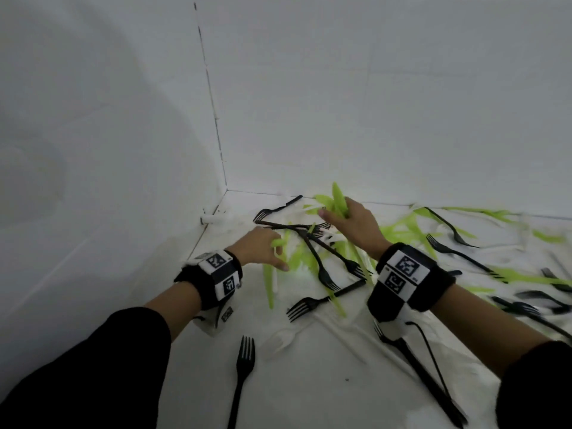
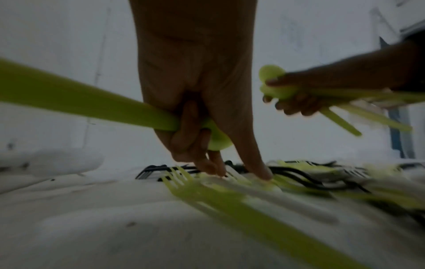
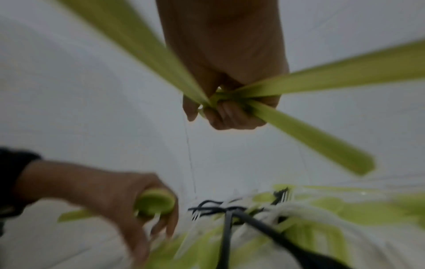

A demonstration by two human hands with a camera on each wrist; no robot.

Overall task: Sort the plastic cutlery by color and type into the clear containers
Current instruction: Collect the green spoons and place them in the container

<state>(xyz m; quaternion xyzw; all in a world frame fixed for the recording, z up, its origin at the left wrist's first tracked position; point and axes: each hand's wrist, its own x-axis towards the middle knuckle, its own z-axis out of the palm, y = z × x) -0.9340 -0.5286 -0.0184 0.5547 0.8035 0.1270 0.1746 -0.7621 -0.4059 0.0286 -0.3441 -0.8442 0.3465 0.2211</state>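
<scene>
A tangle of green, black and white plastic cutlery (image 1: 312,252) lies on the white surface near the corner. My left hand (image 1: 263,247) (image 2: 197,112) holds a green spoon (image 2: 69,102) (image 3: 154,202) in its curled fingers, while its index finger and thumb reach down into the pile. My right hand (image 1: 349,221) (image 3: 227,109) grips a bunch of several green utensils (image 1: 335,199) (image 3: 317,140) above the pile. No clear container shows in any view.
White walls meet in a corner (image 1: 226,188) just behind the pile. Black forks (image 1: 244,366) (image 1: 322,300) and a white spoon (image 1: 280,337) lie scattered toward me. More green and black cutlery (image 1: 495,267) spreads to the right.
</scene>
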